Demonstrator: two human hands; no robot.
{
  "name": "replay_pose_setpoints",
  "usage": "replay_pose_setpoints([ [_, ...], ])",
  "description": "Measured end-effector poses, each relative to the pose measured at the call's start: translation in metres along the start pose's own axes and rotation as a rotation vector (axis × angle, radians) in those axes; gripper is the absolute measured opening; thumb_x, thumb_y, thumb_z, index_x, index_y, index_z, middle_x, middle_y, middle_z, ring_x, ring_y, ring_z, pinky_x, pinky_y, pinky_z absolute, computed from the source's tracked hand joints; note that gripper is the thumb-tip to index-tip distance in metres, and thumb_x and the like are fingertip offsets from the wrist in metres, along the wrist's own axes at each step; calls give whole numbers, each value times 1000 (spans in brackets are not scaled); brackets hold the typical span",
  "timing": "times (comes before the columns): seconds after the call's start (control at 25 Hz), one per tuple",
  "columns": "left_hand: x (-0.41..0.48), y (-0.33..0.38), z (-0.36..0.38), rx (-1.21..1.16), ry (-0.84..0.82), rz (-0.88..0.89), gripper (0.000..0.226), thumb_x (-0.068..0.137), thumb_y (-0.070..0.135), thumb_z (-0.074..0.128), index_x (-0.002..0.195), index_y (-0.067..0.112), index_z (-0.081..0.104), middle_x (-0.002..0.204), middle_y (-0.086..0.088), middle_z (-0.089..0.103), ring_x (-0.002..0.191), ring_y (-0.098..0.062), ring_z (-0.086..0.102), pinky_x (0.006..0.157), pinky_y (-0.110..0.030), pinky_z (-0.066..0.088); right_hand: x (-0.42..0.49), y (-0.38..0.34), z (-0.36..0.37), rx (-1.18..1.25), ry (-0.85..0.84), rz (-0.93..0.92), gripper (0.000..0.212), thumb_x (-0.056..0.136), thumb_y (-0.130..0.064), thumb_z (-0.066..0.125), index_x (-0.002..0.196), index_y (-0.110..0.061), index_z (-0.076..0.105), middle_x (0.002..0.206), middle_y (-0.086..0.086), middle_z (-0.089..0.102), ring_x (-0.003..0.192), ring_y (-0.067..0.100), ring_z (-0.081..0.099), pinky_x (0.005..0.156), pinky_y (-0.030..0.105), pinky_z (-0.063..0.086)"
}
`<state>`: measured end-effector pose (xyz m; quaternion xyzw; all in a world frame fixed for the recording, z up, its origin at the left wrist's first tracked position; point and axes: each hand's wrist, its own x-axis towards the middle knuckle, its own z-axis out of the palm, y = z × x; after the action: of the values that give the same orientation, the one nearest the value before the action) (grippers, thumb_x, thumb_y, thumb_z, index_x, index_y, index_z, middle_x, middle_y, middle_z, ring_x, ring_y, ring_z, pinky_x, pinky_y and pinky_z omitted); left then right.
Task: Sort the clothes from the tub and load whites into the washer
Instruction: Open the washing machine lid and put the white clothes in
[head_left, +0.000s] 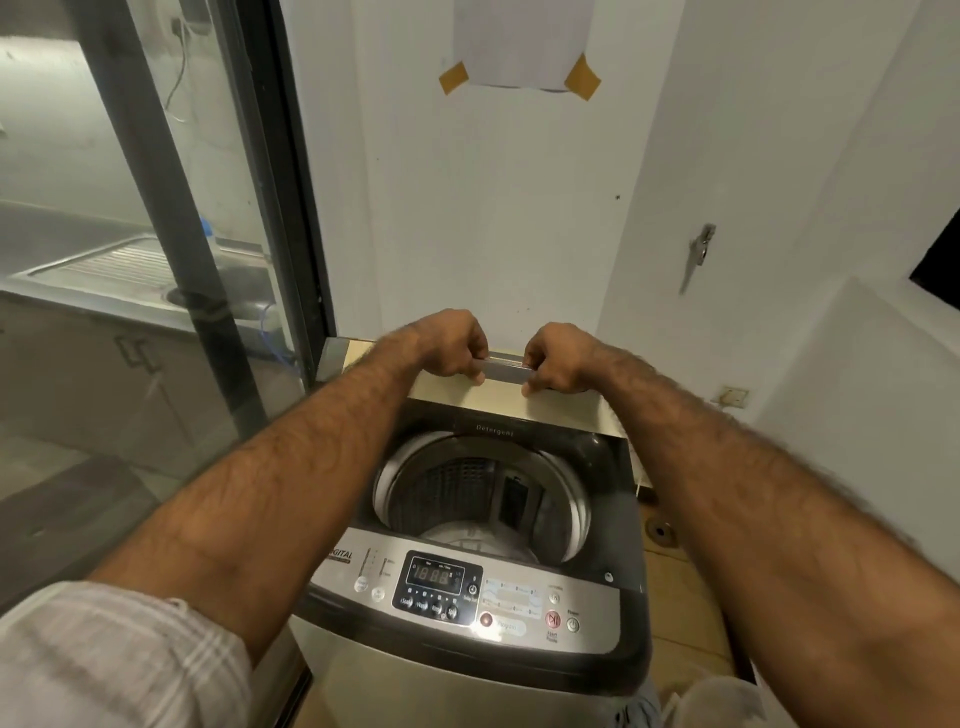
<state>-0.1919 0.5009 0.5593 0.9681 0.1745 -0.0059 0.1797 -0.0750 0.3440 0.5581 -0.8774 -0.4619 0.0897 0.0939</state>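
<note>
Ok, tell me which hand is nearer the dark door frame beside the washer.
Left. The left hand grips the lid handle at its end toward the door frame; the right hand grips the handle's other end, farther from the frame.

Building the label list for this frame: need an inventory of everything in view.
washer: 1, silver and black, centre bottom, top open
lid: 1, beige, raised at washer's back
lid handle: 1, grey, lid's top edge
drum: 1, steel, inside washer opening
control panel: 1, silver, washer's front edge
paper: 1, white, wall above
tape: 2 pieces, tan, paper's lower corners
glass door: 1, dark frame, left
sink: 1, steel, behind the glass
latch: 1, metal, right wall
floor drain: 1, dull metal, right of washer
sleeve: 1, pale checked, bottom left
left hand: 1, grips lid handle's left end
right hand: 1, grips its right end
</note>
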Motion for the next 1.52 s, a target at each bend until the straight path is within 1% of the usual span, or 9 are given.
replay_pose_setpoints([
  [0.12, 9, 2, -4, 16, 77, 5, 31, 92, 23, 75, 122, 14, 73, 120, -4, 72, 106, -21, 64, 103, -41, 52, 4, 0, -3, -11, 110, 16, 18, 84, -24, 76, 99, -18, 70, 94, -1, 67, 88, 18, 61, 81, 33, 54],
  [0.2, 13, 2, -3, 47, 155, 12, 34, 93, 25, 74, 125, 15, 71, 121, -3, 72, 108, -22, 65, 102, -42, 54, 7, 1, -2, -42, 192, 31, 14, 86, -22, 74, 99, -19, 70, 95, 0, 67, 86, 18, 61, 78, 34, 54],
  [0.32, 24, 0, 0, 90, 243, 25, 30, 92, 28, 74, 121, 19, 72, 117, -1, 73, 106, -20, 67, 99, -43, 56, 13, 1, 2, -159, 305, 33, 11, 86, -20, 70, 97, -21, 71, 93, -1, 66, 82, 18, 58, 70, 32, 48],
  [0.48, 44, -3, 2, 128, 331, 50, 25, 93, 30, 73, 116, 23, 72, 112, 2, 72, 101, -18, 65, 90, -40, 56, 30, 8, 6, -262, 417, 8, 15, 88, -23, 69, 103, -19, 70, 98, 0, 61, 88, 19, 56, 73, 35, 52],
  [0.56, 55, -6, 2, 154, 365, 65, 23, 93, 32, 72, 115, 24, 73, 112, 4, 70, 103, -18, 64, 85, -38, 53, 40, 13, 6, -277, 445, 12, 19, 89, -23, 69, 107, -18, 69, 102, 1, 61, 92, 20, 55, 73, 35, 49],
  [0.72, 78, -12, 2, 180, 404, 94, 22, 94, 33, 71, 114, 24, 73, 113, 4, 68, 104, -19, 64, 90, -45, 57, 61, 22, 4, -304, 459, 17, 23, 90, -22, 66, 112, -17, 67, 108, 3, 60, 100, 22, 55, 75, 37, 49],
  [1.16, 131, -17, -4, 146, 452, 80, 24, 96, 29, 69, 119, 23, 72, 113, 2, 68, 106, -23, 63, 94, -46, 55, 105, 39, 1, -300, 494, 71, 36, 88, -15, 68, 123, -17, 61, 117, 5, 57, 105, 23, 52, 87, 42, 52],
  [1.36, 149, -17, -3, 97, 433, 13, 23, 97, 24, 67, 120, 23, 72, 113, -2, 72, 106, -27, 65, 103, -48, 51, 113, 41, 0, -406, 378, 87, 60, 82, -13, 68, 137, -15, 45, 132, 9, 48, 114, 27, 47, 99, 43, 45],
  [1.52, 147, -14, -4, 141, 408, 19, 23, 98, 26, 65, 120, 24, 71, 114, -3, 71, 107, -28, 64, 104, -49, 48, 111, 39, -3, -400, 331, 111, 61, 82, -13, 67, 138, -16, 43, 134, 9, 47, 119, 28, 46, 102, 44, 42],
])
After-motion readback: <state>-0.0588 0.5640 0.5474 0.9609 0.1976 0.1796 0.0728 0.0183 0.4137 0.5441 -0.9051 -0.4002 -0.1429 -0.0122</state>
